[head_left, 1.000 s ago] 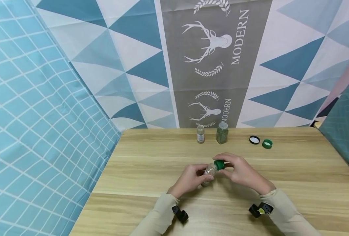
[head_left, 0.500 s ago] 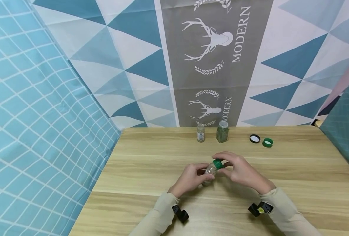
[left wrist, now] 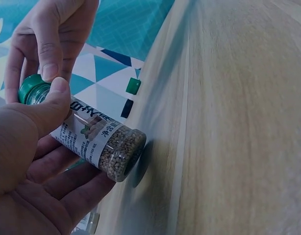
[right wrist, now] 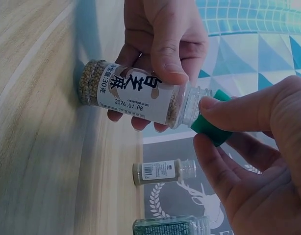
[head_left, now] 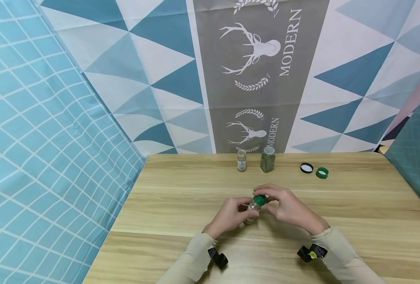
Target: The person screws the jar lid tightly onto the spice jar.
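My left hand point(head_left: 231, 215) grips a clear spice jar of sesame seeds point(right wrist: 136, 93) round its labelled body. The jar leans toward my right hand, its base close to the wooden table point(head_left: 160, 221); whether it touches is unclear. Between thumb and fingers my right hand point(head_left: 286, 203) pinches a green cap point(right wrist: 214, 128) at the jar's mouth. In the right wrist view the cap sits slightly askew, and some glassy neck shows below it. Seeds fill the lower part, seen in the left wrist view past the fingers point(left wrist: 84, 198).
Toward the back edge stand a small uncapped jar point(head_left: 241, 162) and a square jar of green flakes point(head_left: 267, 161). A black cap point(head_left: 306, 168) and a green cap point(head_left: 321, 172) lie to their right. Patterned cloth point(head_left: 160, 79) hangs behind and at the left.
The green cap in my right hand has moved left and onto the jar's mouth from beside it. My left hand keeps holding the jar in nearly the same place.
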A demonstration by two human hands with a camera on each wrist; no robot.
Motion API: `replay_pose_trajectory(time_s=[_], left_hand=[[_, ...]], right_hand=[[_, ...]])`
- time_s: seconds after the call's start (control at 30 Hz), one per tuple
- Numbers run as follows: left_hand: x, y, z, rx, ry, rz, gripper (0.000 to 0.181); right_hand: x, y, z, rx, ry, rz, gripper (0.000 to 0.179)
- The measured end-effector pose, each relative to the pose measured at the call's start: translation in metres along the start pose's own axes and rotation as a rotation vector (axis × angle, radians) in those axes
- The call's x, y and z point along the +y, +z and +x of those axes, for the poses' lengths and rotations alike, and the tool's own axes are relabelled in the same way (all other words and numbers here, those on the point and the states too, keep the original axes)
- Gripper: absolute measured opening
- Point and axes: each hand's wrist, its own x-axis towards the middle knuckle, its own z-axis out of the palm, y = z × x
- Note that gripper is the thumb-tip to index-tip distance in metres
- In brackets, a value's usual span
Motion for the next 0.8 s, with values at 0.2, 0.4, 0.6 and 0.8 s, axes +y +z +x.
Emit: replay_pose_trajectory(time_s=[0.2,0.4,0.6,0.8], left_hand=[[-0.0005,-0.0001,0.0006,-0.007,0.009,0.024,0.038],[0.0007,-0.0009,0.0011,0.003,0.015,0.064,0.04],[0.0028,-0.0013,0.0013,0.003,0.008,0.066,0.041],[0.003,-0.0007,0.0013,-0.001,0.006,0.055,0.042]], right_hand=[[-0.0022,-0.0006,0.0002,-0.013,0.011,-0.025,0.05],[-0.0027,0.0003,0.0009,-0.009,-0.004,-0.062,0.051],[-0.0019,0.0028,0.0012,0.005,-0.01,-0.06,0.05],[-0.0018,0.0044,0.0013,-0.005,-0.003,-0.062,0.048]])
